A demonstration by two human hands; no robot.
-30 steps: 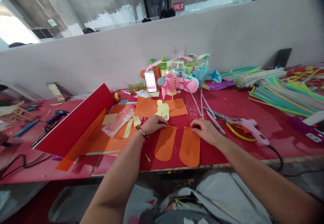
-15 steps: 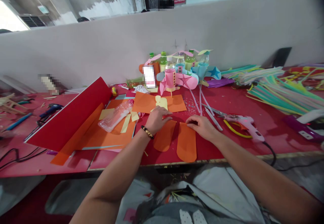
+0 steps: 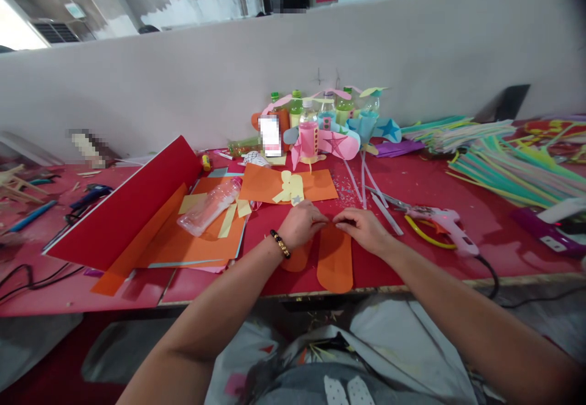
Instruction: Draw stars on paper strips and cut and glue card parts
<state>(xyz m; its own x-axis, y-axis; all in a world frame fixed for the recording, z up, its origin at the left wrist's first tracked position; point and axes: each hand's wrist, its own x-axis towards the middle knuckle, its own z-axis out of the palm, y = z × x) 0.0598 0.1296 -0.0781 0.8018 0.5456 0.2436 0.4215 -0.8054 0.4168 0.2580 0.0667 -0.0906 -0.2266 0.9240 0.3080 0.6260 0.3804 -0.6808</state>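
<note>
Both my hands meet at the top edge of an orange rounded paper piece (image 3: pixel 335 261) near the table's front. My right hand (image 3: pixel 364 228) pinches the upper right of that edge. With fingers closed, my left hand (image 3: pixel 306 223) grips the same edge from the left; a beaded bracelet is on its wrist. A second orange rounded paper piece (image 3: pixel 297 259) lies partly hidden under my left hand. Just beyond my hands, pale yellow paper cutouts (image 3: pixel 293 186) rest on an orange paper strip (image 3: pixel 256 183).
A pink glue gun (image 3: pixel 439 222) and scissors (image 3: pixel 389 198) lie to the right. An empty plastic bottle (image 3: pixel 208 209) sits on orange sheets at left, beside a tilted red board (image 3: pixel 128 203). Decorated bottle planes (image 3: pixel 309 133) and a phone (image 3: pixel 270 136) stand at the back.
My left hand has moved right and down from above the other orange piece, closing its fingers at the top edge beside my right hand. The piece has shifted slightly left.
</note>
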